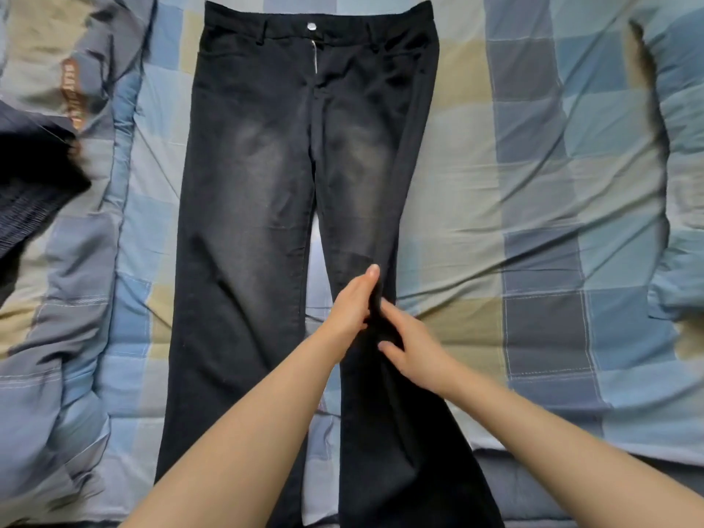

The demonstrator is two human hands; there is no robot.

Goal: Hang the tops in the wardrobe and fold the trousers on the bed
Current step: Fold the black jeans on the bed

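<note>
Trousers [266,177], black denim with faded grey patches on the thighs, laid face up and lengthwise along the middle of the bed [533,184], waistband toward the far edge and hems toward the near edge. A silver button [311,26] closes the waistband; the zip below it is partly open. One leg lies flat and straight on the left side. The other leg is gathered into a raised ridge at about knee level, where both hands meet. Left hand [352,302]: fingers extended along the inner side of the ridge, thumb on top, pressing the cloth. Right hand [413,348]: fingers curled into the fabric on the outer side, pinching the fold. Both forearms are bare and enter from the near edge. Checked quilt in blue, grey and tan squares covers the bed, rumpled toward both side edges. Dark ribbed garment [30,192] lies at the left edge, well apart from the trousers.
</note>
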